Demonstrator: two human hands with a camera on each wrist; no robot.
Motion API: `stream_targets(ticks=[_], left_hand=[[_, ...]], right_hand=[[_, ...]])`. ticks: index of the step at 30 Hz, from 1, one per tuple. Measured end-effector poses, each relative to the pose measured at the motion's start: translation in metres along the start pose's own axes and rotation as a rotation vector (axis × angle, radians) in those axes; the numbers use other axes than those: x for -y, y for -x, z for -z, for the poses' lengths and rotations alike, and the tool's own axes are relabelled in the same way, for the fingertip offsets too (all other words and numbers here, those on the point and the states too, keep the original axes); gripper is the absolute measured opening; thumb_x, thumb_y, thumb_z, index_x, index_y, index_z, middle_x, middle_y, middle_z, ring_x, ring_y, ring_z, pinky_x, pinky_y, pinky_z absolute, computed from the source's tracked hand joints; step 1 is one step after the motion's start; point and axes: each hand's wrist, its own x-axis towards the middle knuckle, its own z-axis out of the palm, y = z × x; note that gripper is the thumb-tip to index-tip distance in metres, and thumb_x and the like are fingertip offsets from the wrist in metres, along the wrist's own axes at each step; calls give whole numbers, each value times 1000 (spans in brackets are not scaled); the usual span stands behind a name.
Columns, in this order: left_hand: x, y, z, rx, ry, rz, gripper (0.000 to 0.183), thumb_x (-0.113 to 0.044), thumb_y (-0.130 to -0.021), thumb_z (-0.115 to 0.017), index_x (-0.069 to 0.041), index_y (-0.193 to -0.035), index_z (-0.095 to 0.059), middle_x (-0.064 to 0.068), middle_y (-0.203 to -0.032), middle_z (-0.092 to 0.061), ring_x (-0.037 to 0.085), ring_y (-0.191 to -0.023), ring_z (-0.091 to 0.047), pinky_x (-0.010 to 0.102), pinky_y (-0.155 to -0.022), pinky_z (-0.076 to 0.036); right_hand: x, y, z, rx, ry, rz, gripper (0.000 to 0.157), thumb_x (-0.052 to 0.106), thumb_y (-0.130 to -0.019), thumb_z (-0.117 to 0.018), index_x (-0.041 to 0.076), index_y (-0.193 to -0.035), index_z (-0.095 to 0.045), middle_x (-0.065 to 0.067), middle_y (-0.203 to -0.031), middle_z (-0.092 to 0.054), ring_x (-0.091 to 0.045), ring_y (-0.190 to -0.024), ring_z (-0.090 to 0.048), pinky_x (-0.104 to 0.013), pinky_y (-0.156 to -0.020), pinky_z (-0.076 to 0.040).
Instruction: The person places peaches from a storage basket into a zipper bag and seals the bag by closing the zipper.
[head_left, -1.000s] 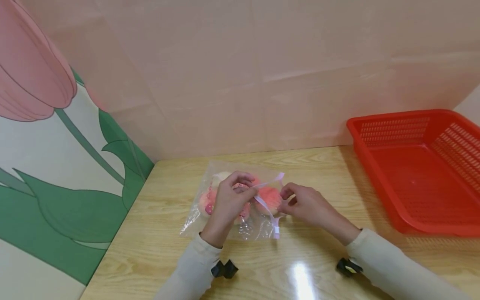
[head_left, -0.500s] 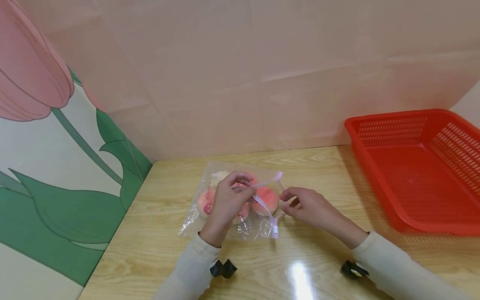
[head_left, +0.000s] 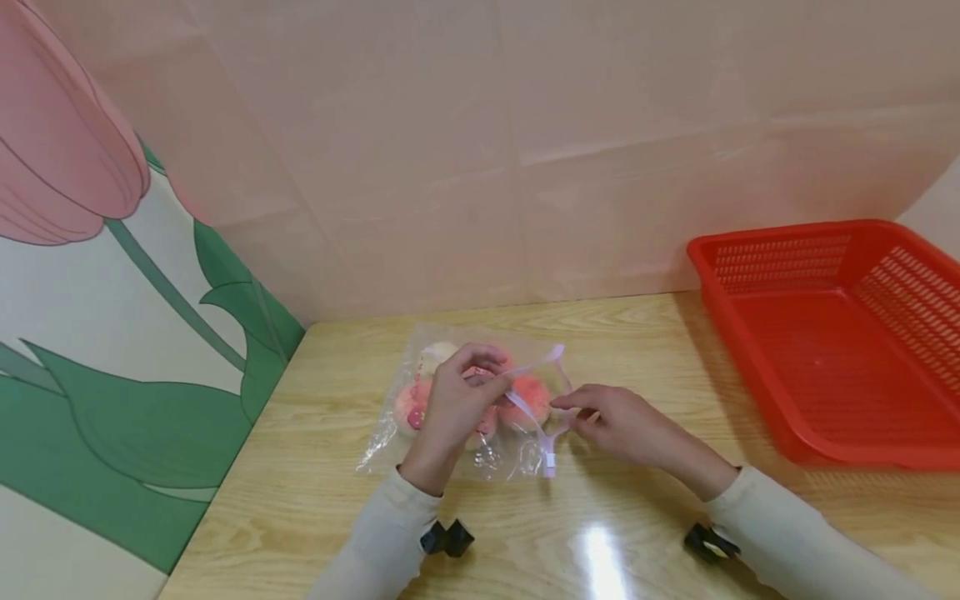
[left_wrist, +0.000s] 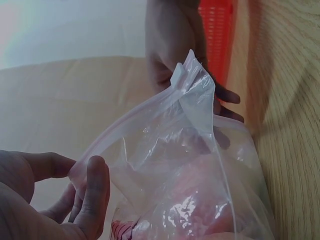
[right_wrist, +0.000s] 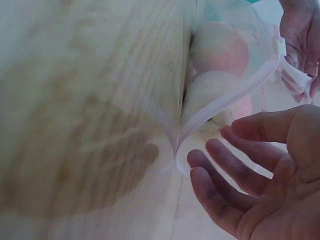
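A clear plastic zipper bag [head_left: 517, 467] lies on the table with several round, peach-like pink and cream things [head_left: 529, 396] inside. My left hand [head_left: 456, 408] pinches the upper side of its mouth between thumb and fingers, lifting the pale pink zip strip. At the near end of that strip sits a white slider [left_wrist: 177, 75]. The bag's mouth gapes to the right, its lower strip [right_wrist: 225, 102] low by the table. My right hand [head_left: 622, 421] is at this opening, fingers loosely bent, fingertips overlapping the mouth in the head view. Nothing shows in its grasp.
A red plastic basket [head_left: 832, 358] with slotted walls stands on the right of the wood-grain table [head_left: 315, 500]. A pinkish covered wall [head_left: 420, 167] rises behind, and a panel with painted tulips [head_left: 180, 317] borders the left side.
My right hand draws back slightly, then extends its index finger leftward at the bag's mouth, which looks wider on the right. My left hand keeps its pinch, almost still.
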Motion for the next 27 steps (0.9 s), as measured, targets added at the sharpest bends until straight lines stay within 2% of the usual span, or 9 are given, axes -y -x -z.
stream_targets(ticks=[5, 9, 14, 17, 20, 23, 25, 27], left_hand=[[2, -1, -1, -6, 3, -3, 23, 7, -84, -68, 8, -106, -62, 2, -86, -58, 9, -63, -63, 25, -61, -58], [1, 0, -1, -6, 16, 9, 21, 8, -84, -68, 5, -104, -63, 2, -86, -58, 11, -62, -63, 26, -61, -60], [-1, 0, -2, 7, 21, -3, 20, 7, -84, -68, 5, -104, -63, 2, -87, -58, 11, -62, -63, 26, -62, -60], [-1, 0, -1, 17, 4, -7, 22, 6, -84, -68, 7, -106, -62, 2, -87, -58, 10, -62, -63, 25, -60, -58], [-1, 2, 0, 27, -35, 13, 24, 4, -85, -69, 6, -108, -62, 2, -88, -58, 11, -61, -64, 22, -49, -50], [2, 4, 0, 76, -66, 42, 27, 3, -85, -68, 1, -111, -63, 7, -97, -60, 14, -64, -67, 23, -49, -52], [3, 7, 0, 130, -95, 47, 32, 2, -86, -67, -4, -117, -63, 12, -108, -61, 16, -68, -69, 27, -55, -57], [4, 10, -1, 176, -134, 31, 42, 1, -86, -67, -10, -126, -61, 15, -122, -60, 17, -74, -71, 32, -68, -62]], right_hand=[[4, -5, -3, -8, 71, 7, 42, 3, -91, -55, 14, -130, -67, -9, -115, -71, -9, -80, -61, -23, -65, -48], [7, -8, 1, -15, 44, -29, 40, 4, -92, -54, 13, -128, -67, -10, -115, -72, -12, -86, -66, -24, -66, -51], [5, -14, 19, -182, -22, -144, 22, 13, -97, -58, 9, -116, -68, -10, -108, -73, -22, -89, -69, -31, -67, -55], [3, -21, 29, -234, -61, -206, 25, 26, -100, -58, 9, -117, -63, -12, -112, -70, -28, -96, -68, -37, -73, -56], [-1, -32, 33, -199, -102, -254, 40, 40, -101, -56, 8, -124, -58, -14, -120, -65, -33, -107, -65, -43, -83, -56], [-4, -42, 32, -142, -144, -291, 50, 47, -100, -53, 6, -129, -56, -17, -125, -63, -35, -114, -61, -45, -89, -55], [-7, -48, 31, -127, -160, -304, 52, 47, -100, -53, 4, -130, -55, -18, -124, -63, -34, -113, -61, -43, -89, -54], [-9, -53, 30, -116, -181, -314, 53, 45, -101, -53, 2, -131, -55, -21, -122, -64, -32, -109, -63, -40, -87, -54]])
